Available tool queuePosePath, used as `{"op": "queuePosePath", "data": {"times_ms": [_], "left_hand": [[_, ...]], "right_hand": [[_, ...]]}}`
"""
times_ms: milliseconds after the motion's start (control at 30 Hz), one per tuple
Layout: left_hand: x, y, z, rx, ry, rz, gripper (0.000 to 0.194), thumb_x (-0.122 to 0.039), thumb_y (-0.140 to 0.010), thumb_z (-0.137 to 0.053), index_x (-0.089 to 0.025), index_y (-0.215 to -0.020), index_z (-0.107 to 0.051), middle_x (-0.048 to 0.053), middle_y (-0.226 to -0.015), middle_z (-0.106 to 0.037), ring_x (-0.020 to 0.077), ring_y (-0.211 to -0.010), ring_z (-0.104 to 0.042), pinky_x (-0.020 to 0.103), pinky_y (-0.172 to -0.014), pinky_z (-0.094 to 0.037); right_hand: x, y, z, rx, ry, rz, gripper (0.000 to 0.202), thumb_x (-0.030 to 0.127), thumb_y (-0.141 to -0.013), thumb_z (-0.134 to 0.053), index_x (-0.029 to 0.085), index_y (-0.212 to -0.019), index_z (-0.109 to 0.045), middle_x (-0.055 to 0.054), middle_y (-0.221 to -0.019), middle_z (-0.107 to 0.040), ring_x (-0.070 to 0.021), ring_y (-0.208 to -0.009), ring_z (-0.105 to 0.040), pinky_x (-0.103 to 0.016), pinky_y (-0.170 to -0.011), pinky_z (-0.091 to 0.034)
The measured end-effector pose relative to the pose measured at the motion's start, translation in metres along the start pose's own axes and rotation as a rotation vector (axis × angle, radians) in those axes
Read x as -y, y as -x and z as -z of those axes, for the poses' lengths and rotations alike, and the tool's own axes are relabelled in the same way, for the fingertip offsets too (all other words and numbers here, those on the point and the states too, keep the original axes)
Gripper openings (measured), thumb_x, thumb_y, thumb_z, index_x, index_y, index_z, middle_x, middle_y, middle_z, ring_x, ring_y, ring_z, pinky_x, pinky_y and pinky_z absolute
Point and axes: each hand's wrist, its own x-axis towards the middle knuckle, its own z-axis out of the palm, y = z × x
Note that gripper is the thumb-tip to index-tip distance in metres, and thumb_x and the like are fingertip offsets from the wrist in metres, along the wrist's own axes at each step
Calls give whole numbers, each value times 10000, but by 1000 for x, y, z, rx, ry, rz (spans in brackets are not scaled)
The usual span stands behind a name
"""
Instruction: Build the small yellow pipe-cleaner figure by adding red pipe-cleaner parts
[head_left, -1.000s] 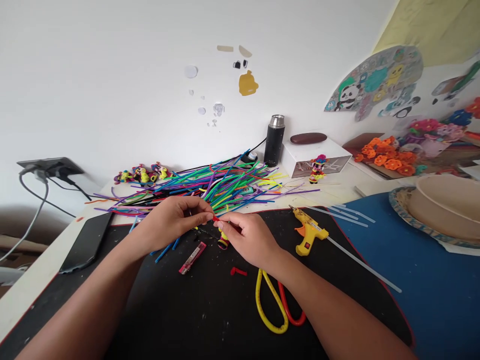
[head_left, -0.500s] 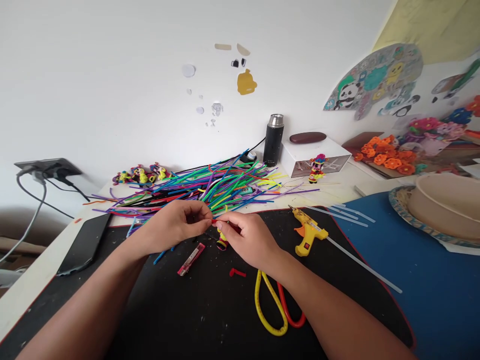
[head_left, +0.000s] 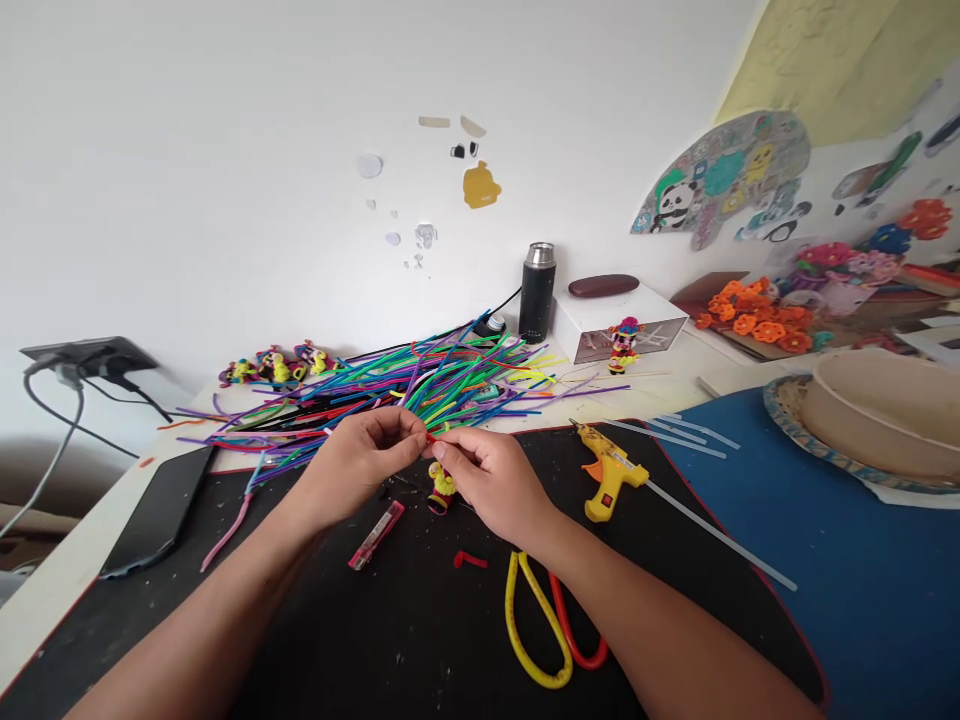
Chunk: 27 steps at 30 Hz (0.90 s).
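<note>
Pinching a small red piece [head_left: 430, 438] at its left end: left hand [head_left: 364, 460], thumb pressed to forefinger. Right hand [head_left: 502, 485] closes on the other end, thumb against forefinger; its other fingers are partly out of sight. The piece sits above the black mat [head_left: 337, 640], mostly covered by the fingertips. Just below where the hands meet, a yellow-and-dark figure [head_left: 441, 487]; whether a hand touches it, cannot tell. Nearer the person on the mat: a bent red scrap [head_left: 471, 560], a slim pink case [head_left: 376, 536] to its left, scissor handles [head_left: 551, 682] to its right, 1 loop yellow and 1 red. Yellow glue gun [head_left: 611, 472] farther right, a clear stick [head_left: 720, 533] in its back end. Beyond the hands, a heap of coloured pipe cleaners [head_left: 431, 385]; 1 bright-hatted figure [head_left: 622, 350] stands before the white box [head_left: 634, 302] at the right.
</note>
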Motion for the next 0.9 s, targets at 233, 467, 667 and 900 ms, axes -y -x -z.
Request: {"op": "queuePosePath", "data": {"times_ms": [233,467,667,900], "left_hand": [[3,-1,14,105,33,53,406,-577,-827,-787,-174,-849,-755,2,-721,-629,129,-617,-500,242,-586,-411],[-3,0,21,73,15,24,467,-637,-841,-763,-173,-785,-750,23,-737,-673,137,-638,-540,248,-617,-436],[-4,1,17,140,-25,-1,408,-595,-866,-757,-188,-888,-773,20,-785,-688,144,-667,-549,249,-616,-439],[-2,-1,15,155,-56,21,386,-565,-818,-804,-183,-847,-754,12,-766,-684,154,-680,-563,262,-630,-449]], "right_hand": [[0,1,0,-7,-190,-87,289,434,-962,-614,167,-897,-706,79,-566,-444,-86,-456,-368,-239,-487,-315],[-1,0,1,7,-212,-97,325,451,-970,-608,151,-961,-733,86,-521,-431,-90,-438,-359,-238,-465,-304],[-3,1,-1,20,-164,-91,303,433,-984,-604,162,-965,-738,68,-585,-466,-86,-464,-375,-238,-473,-301],[-2,2,-3,32,-116,-80,275,409,-978,-607,160,-949,-721,58,-621,-484,-86,-495,-367,-239,-490,-292]]}}
